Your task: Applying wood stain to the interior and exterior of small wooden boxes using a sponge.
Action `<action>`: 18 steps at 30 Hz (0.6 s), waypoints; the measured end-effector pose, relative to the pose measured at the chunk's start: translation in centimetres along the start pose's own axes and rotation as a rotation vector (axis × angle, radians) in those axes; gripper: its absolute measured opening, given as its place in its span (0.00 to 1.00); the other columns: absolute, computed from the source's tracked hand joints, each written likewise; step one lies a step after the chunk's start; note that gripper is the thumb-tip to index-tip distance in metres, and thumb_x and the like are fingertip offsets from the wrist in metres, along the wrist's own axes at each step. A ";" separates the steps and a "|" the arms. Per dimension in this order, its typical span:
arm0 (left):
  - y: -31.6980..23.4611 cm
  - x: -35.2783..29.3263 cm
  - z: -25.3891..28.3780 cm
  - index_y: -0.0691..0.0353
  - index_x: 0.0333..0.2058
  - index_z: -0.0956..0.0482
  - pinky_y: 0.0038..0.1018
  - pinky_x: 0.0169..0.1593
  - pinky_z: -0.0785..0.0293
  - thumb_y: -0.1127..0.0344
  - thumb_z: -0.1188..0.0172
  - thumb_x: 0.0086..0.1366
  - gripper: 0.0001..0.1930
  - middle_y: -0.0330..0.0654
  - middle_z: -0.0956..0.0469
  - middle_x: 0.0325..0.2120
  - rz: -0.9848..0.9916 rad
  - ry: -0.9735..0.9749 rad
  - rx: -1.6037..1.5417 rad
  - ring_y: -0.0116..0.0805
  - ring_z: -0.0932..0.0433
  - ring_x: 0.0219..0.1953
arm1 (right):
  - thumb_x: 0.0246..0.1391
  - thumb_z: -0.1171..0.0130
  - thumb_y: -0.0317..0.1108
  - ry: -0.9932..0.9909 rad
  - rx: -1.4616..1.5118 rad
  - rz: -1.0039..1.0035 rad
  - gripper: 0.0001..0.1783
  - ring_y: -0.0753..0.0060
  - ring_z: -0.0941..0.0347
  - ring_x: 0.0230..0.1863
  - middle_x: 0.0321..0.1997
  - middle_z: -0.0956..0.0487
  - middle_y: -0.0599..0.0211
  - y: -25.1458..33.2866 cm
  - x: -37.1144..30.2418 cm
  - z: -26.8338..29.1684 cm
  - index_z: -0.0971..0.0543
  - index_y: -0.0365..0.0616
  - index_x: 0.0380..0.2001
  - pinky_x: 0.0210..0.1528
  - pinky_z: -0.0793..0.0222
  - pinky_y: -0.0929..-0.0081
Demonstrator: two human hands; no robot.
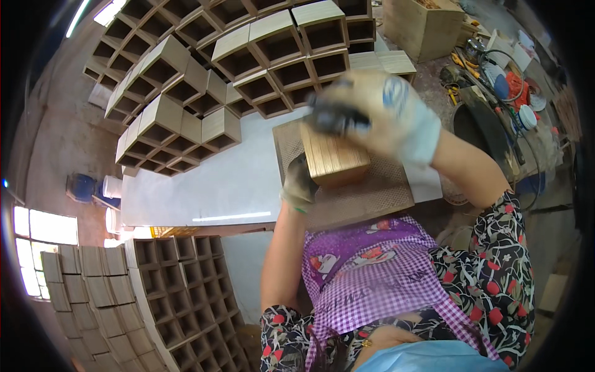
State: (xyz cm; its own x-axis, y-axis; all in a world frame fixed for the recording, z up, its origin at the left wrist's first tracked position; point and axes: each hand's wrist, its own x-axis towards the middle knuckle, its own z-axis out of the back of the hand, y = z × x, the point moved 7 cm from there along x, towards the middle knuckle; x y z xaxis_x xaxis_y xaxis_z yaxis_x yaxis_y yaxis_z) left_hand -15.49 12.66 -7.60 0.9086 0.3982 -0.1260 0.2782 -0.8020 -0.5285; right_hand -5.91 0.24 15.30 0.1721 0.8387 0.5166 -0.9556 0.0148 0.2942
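A light wooden box (334,158) with a grooved top face rests on a brown perforated mat (384,192) in front of me. My left hand (299,183), gloved and dark at the fingers, grips the box along its left side. Above the box's far end is my right hand (390,111), in a pale glove with a blue mark and smeared by motion. Its fingers are closed around a black thing (338,118), too blurred to name, that overlaps the top of the box. Whether it touches the wood I cannot tell.
Stacked open wooden boxes (273,49) fill the far side of the white table (204,180). More stacks (186,273) stand at lower left. A large wooden crate (421,28) sits at far right, near cluttered tools, cables and a white tub (528,116).
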 end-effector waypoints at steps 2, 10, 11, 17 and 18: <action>-0.6 -0.1 -1.6 0.71 0.51 0.25 0.29 0.50 0.24 0.63 0.49 0.73 0.17 0.46 0.20 0.45 -0.070 -0.259 0.554 0.34 0.20 0.43 | 0.51 0.35 0.40 -0.091 -0.083 -0.150 0.20 0.50 0.24 0.44 0.41 0.22 0.56 -4.1 0.4 -0.2 0.21 0.49 0.48 0.47 0.26 0.58; -0.1 -1.1 -4.7 0.64 0.46 0.27 0.40 0.58 0.34 0.64 0.31 0.55 0.22 0.52 0.25 0.43 -0.532 -0.171 1.987 0.50 0.27 0.48 | 0.51 0.37 0.36 0.004 -0.156 -0.362 0.21 0.49 0.25 0.44 0.39 0.23 0.53 -8.3 -7.0 -6.3 0.22 0.48 0.50 0.48 0.29 0.57; -0.2 -1.4 -3.6 0.66 0.52 0.31 0.36 0.58 0.33 0.65 0.31 0.57 0.27 0.48 0.26 0.48 -0.484 -0.162 1.638 0.44 0.28 0.52 | 0.51 0.37 0.37 -0.022 -0.201 -0.390 0.20 0.50 0.24 0.43 0.39 0.22 0.54 -8.4 -8.2 -6.0 0.22 0.47 0.48 0.47 0.28 0.58; 2.3 -1.5 -4.4 0.63 0.66 0.43 0.29 0.65 0.36 0.67 0.46 0.71 0.28 0.46 0.27 0.55 -0.053 0.462 -0.030 0.36 0.28 0.57 | 0.52 0.38 0.35 -0.102 -0.047 -0.705 0.20 0.45 0.24 0.45 0.41 0.22 0.49 -11.4 -15.4 -5.4 0.21 0.48 0.50 0.47 0.27 0.57; 4.1 -2.1 -5.6 0.64 0.69 0.50 0.31 0.68 0.42 0.62 0.44 0.70 0.35 0.51 0.34 0.62 -0.091 0.133 0.578 0.40 0.33 0.62 | 0.52 0.39 0.35 -0.053 -0.073 -0.740 0.19 0.45 0.24 0.44 0.41 0.22 0.49 -11.6 -16.1 -5.7 0.21 0.48 0.49 0.47 0.27 0.57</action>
State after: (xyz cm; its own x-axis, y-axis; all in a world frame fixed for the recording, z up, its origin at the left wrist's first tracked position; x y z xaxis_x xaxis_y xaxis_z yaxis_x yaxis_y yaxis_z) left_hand -14.55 6.06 -4.82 0.9305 0.3653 0.0275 0.1760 -0.3801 -0.9081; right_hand 1.02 -10.34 -0.95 0.7863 0.5680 0.2431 -0.5987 0.6033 0.5269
